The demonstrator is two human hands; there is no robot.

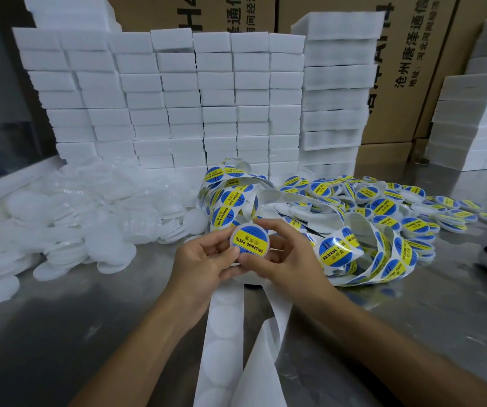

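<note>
Both hands, left (204, 259) and right (280, 257), pinch one labelled lid (249, 240) between curled fingertips. Sticker strip (351, 248) coils just right of the grip; bare lids (89, 218) lie left.

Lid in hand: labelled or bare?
Labelled. The lid, pinched between left hand and right hand, carries a blue-and-yellow sticker across its face, white rim showing around it. Pressed flat: cannot tell.

Blue-and-yellow label (250, 240) on white lid (234, 237); white foam blocks (160, 98)
</note>
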